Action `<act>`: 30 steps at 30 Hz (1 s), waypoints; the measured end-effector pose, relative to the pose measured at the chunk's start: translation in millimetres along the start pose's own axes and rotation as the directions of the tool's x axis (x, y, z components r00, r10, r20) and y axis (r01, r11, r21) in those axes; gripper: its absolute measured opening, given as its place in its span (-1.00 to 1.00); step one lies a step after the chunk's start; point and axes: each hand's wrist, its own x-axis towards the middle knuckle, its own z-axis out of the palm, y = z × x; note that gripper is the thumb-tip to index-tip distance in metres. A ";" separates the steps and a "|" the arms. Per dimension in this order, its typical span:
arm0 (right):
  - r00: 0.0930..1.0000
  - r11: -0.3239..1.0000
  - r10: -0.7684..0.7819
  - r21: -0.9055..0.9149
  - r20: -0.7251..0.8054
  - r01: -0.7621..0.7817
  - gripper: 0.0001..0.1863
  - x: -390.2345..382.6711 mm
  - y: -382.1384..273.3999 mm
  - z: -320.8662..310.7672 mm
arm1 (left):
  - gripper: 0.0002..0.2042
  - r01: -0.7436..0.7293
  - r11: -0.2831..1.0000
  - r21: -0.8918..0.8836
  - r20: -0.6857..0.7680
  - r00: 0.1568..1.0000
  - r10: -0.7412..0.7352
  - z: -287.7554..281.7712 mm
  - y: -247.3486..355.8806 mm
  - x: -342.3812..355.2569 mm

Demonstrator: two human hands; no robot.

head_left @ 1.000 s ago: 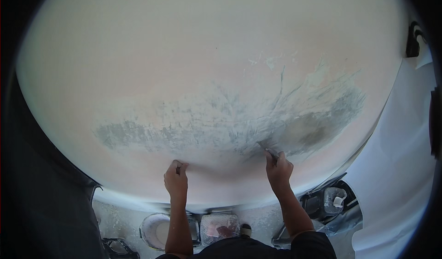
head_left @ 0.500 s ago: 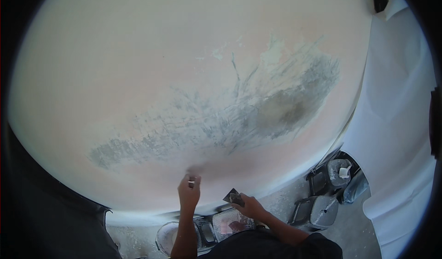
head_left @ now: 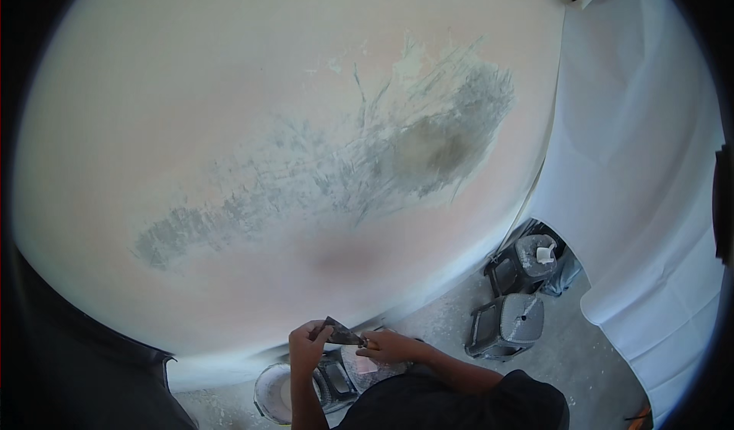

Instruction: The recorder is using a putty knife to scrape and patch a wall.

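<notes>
Left hand bent inward, right hand curled just beside.

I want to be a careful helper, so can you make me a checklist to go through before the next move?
1. Right hand holding the dark, flat-bladed scraper: ok.
2. Left hand well away from the blade: not ok, its fingertips are right by it.
3. Blade wiped clean: cannot tell, too small to see.
4. Streaky grey patch on the pale pink-and-white curved panel uncovered by hands: ok.
5. Round white bucket fully in sight: not ok, the left forearm hides part.
6. Black plastic stool with a grey, speckled seat standing upright: ok.
</notes>
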 end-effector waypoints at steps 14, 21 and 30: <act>0.961 0.934 0.133 0.295 0.244 -0.204 -0.58 -85.0 -35.1 90.9 | -0.80 -0.201 0.974 -0.104 0.239 0.946 0.221 -26.3 -27.9 -88.4; 0.996 0.966 0.058 0.246 0.069 -0.073 -0.62 -93.0 -30.6 102.8 | -0.82 -0.217 0.973 -0.076 0.233 0.945 0.229 -29.2 3.4 -97.3; 0.991 0.898 0.064 0.427 0.119 -0.109 -0.65 -95.5 -34.9 105.5 | -0.83 -0.333 0.938 -0.094 0.250 0.904 0.346 -19.2 -14.9 -113.2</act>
